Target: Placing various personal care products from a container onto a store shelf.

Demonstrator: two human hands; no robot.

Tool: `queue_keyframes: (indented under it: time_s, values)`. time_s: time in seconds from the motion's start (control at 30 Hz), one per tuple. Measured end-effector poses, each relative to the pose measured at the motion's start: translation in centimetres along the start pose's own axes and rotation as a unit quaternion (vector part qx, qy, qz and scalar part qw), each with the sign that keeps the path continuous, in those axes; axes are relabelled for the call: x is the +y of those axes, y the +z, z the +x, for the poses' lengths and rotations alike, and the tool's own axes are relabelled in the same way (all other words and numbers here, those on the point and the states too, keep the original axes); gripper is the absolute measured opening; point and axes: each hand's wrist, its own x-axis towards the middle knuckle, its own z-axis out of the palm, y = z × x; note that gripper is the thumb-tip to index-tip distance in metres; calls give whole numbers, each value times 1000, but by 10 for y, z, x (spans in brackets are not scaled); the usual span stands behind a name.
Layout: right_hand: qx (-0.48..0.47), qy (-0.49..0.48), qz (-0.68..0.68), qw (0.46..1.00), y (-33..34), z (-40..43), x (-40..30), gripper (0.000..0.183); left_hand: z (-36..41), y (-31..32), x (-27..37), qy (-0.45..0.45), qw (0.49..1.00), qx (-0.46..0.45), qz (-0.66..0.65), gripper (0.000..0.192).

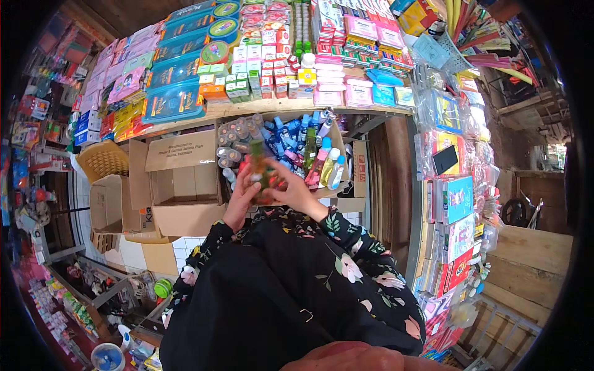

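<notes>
My left hand (242,193) holds a green bottle (256,160), blurred by motion, upright in front of my body. From the other side, my right hand (294,186) has its fingers curled against the lower part of the same bottle, which they partly hide. Just beyond both hands is an open cardboard box (341,134) packed with bottles. Clear-capped roll-on style bottles (234,134) fill its left side, and blue bottles (292,127) lie across the middle. At the right stand a pink bottle (318,169), another green bottle (309,150) and a yellowish bottle (328,166).
An open cardboard carton (185,218) sits left of the bottles, beside a smaller carton (106,204) and a woven yellow chair back (102,160). A wooden shelf (260,105) ahead carries boxed goods. On the right-hand stacks of books and packets lies a black phone (445,160).
</notes>
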Motion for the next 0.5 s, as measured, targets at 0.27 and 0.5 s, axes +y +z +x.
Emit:
queue_keyframes:
  time_s: [0.27, 0.5]
  values:
    - [202, 0, -292, 935, -103, 37, 52, 37, 6, -3, -16, -111, 984, -46, -134, 34]
    - [59, 182, -499, 845, -106, 42, 100, 40, 3, -23, -13, -77, 983, -4, -165, 35]
